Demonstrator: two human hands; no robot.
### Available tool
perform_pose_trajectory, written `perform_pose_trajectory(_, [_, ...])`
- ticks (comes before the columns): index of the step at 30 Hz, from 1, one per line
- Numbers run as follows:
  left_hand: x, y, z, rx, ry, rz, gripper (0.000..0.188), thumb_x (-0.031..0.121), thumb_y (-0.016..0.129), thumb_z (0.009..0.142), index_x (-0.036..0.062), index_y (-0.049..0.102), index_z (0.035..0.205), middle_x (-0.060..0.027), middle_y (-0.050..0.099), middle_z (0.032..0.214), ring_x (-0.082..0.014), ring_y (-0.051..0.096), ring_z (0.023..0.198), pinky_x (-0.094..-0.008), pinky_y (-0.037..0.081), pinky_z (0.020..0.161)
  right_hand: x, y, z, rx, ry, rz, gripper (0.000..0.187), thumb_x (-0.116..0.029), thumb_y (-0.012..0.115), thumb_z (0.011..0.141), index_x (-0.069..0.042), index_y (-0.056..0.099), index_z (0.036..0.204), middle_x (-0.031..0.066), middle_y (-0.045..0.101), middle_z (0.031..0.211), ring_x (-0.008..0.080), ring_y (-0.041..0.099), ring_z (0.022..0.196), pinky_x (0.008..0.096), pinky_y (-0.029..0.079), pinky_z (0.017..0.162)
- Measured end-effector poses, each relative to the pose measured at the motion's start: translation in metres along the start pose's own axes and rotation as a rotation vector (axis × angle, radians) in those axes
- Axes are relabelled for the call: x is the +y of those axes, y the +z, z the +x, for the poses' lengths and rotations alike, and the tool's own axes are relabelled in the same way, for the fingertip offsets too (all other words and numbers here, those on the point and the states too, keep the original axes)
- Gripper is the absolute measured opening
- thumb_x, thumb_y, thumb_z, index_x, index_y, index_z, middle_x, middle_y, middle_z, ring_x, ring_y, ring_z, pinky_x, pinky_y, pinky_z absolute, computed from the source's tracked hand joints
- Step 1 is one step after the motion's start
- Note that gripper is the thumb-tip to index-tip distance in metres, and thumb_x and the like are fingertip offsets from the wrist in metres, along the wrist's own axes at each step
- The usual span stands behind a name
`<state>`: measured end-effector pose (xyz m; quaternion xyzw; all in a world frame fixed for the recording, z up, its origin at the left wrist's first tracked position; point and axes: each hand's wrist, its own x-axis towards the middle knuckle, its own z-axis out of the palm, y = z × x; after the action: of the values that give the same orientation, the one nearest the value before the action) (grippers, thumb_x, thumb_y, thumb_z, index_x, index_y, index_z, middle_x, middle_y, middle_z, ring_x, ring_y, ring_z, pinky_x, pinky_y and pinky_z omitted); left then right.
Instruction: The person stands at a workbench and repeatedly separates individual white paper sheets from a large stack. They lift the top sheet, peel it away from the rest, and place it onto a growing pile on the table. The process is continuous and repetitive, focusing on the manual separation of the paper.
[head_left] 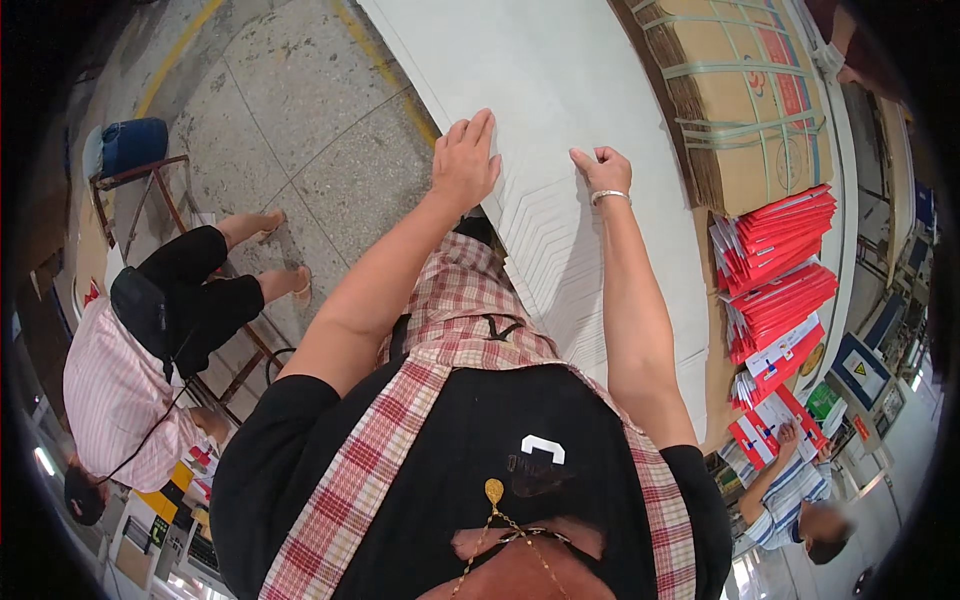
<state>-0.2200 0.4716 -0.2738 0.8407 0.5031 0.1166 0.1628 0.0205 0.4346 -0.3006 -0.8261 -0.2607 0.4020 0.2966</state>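
Observation:
Large white sheets [570, 80] lie on the worktable in front of me. Their near-left edges are fanned out in a row of stepped layers [545, 235]. My left hand [466, 160] rests along the left edge of the sheets, palm down, fingers stretched out. Over the middle of the sheets is my right hand [605, 172], with a bracelet at the wrist. Its thumb points left, apart from the bent fingers, and I see nothing between them. Whether its fingertips touch the paper I cannot tell.
Strapped brown cardboard bundles [750, 100] stand right of the sheets, with stacked red printed envelopes or folders [775, 240] nearer me. A person at right handles red pieces [780, 420]. Another person [130, 380] is at left, near a metal frame holding a blue drum [135, 147].

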Motion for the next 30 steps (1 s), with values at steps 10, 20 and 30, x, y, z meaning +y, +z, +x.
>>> perform_pose_trajectory(10, [0.012,0.003,-0.061,-0.008,-0.482,-0.787,0.053,0.013,0.06,0.081,-0.0038,0.045,0.129,-0.0163,0.055,0.118,-0.0236,0.056,0.099,-0.0332,0.045,0.083,0.012,-0.01,-0.02,0.237,-0.295,-0.07,0.036,-0.03,0.075,0.073,-0.004,0.069,0.098,0.0089,0.063,0.087,0.0192,0.061,0.077,0.0317,0.05,0.071])
perform_pose_trajectory(20, [0.039,0.006,-0.065,-0.048,-0.797,-1.154,0.057,0.015,0.06,0.083,-0.0088,0.041,0.131,-0.0127,0.058,0.113,-0.0184,0.058,0.099,-0.0288,0.046,0.085,0.025,0.007,-0.039,0.241,-0.502,-0.31,0.047,-0.032,0.076,0.068,-0.006,0.067,0.105,0.0097,0.059,0.094,0.0272,0.054,0.092,0.0381,0.045,0.085])
perform_pose_trajectory(30, [0.052,0.017,-0.119,-0.424,-0.806,-0.906,0.038,0.023,0.061,0.077,-0.0037,0.057,0.104,-0.0161,0.064,0.09,-0.024,0.062,0.082,-0.0354,0.049,0.077,0.038,-0.01,-0.054,0.195,-0.366,-0.345,0.046,-0.032,0.077,0.067,-0.007,0.068,0.104,0.0106,0.059,0.1,0.0272,0.055,0.096,0.0373,0.046,0.085])
